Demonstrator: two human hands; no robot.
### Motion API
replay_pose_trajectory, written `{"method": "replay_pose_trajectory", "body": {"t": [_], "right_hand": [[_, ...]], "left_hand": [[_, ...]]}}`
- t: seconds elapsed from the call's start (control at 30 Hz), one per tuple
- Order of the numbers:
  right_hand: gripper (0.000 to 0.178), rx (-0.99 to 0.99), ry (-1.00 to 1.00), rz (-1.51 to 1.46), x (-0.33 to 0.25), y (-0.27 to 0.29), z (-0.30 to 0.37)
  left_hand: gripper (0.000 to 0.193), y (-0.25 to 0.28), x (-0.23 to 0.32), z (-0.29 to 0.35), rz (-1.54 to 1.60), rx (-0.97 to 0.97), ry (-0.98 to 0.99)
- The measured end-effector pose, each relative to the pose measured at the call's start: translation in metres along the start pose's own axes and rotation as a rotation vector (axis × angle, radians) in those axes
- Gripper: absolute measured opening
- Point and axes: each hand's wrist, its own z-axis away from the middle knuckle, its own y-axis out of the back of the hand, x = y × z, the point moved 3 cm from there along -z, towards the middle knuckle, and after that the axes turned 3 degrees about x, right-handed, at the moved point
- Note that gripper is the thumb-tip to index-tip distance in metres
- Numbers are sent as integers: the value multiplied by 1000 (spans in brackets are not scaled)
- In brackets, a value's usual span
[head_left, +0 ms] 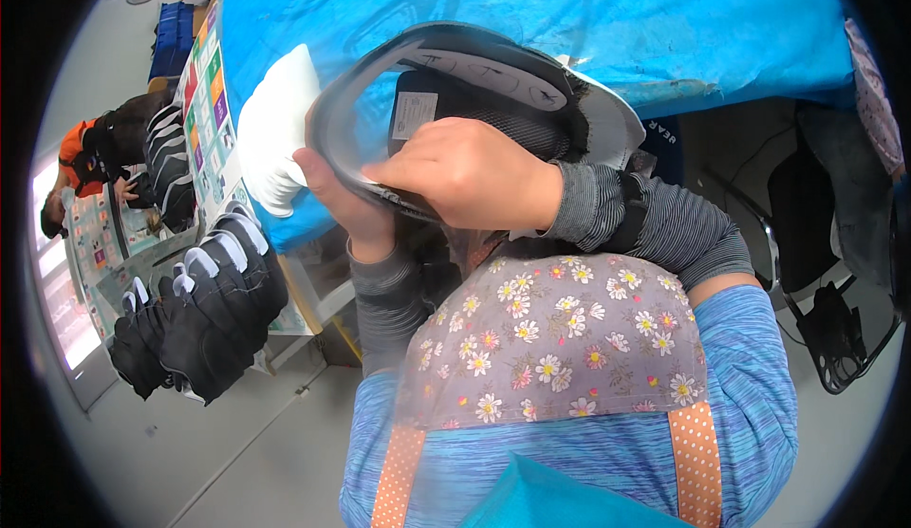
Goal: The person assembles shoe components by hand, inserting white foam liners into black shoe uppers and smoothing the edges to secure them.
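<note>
Turquoise fabric peak (531, 500) at the bottom edge, nearest the camera (kind unclear); beyond it, a floral apron (560, 348). Shoe upper (517, 120), judged so by its shape, is held above the apron at the near edge of the blue-covered desk (683, 16), its opening facing the camera; dark mesh lining and a white label (415, 115) visible inside. Left hand (351, 205) wraps the near-left edge, thumb standing outside, remaining fingers hidden. Right hand (465, 177) is curled, index finger reaching the near rim; whether it pinches material there cannot be told. White padded-looking piece (280, 134) lies on the desk just left of the upper. Step in hand, judged: working the inner rim by touch. Next move seems to call for a steady left hold and light, controlled right fingertip pressure along the edge.
</note>
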Motion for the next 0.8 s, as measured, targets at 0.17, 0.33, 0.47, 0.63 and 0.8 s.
{"method": "replay_pose_trajectory", "body": {"t": [0.17, 0.33, 0.47, 0.63, 0.8], "right_hand": [[38, 37, -12, -29, 2, 3, -2], [42, -36, -18, -27, 7, -2, 2], [46, -187, -67, -71, 5, -1, 1], [25, -181, 40, 103, -1, 19, -13], [6, 186, 324, 602, -4, 72, -76]], "left_hand": [[75, -10, 2, 2, 34, -8, -11], [76, -18, 2, 6, 80, -20, -51], [77, -12, -4, 4, 80, -54, -50], [75, -3, -10, -4, 92, -155, -105], [70, -9, 4, -6, -60, -244, -278]]}}
